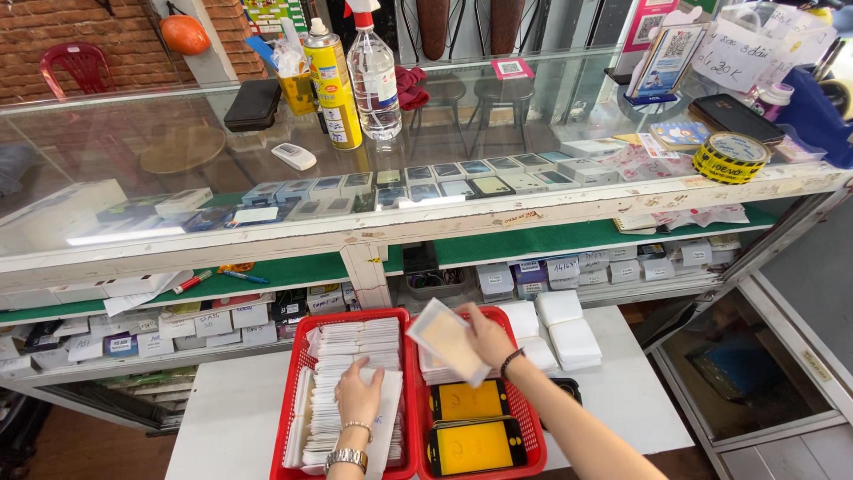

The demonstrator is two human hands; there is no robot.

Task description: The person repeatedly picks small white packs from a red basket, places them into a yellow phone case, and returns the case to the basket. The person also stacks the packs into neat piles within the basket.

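Observation:
Two red plastic baskets sit side by side on a white table. In the left basket (294,391), my left hand (357,394) rests with fingers spread on rows of upright white packets (355,347). Above the right basket (536,444), my right hand (487,336) holds up a flat clear packet with a yellowish insert (447,340), tilted. Under it lie more white packets and two flat yellow-and-black packets (471,425). A watch and a bracelet are on my left wrist, and a dark band on my right.
A glass display counter (373,233) with small boxes inside stands beyond the table, with a yellow spray can (333,84), a clear spray bottle (373,76) and a yellow tape roll (730,157) on top. Stacks of white packets (569,333) lie right of the baskets. An open cabinet (746,373) stands right.

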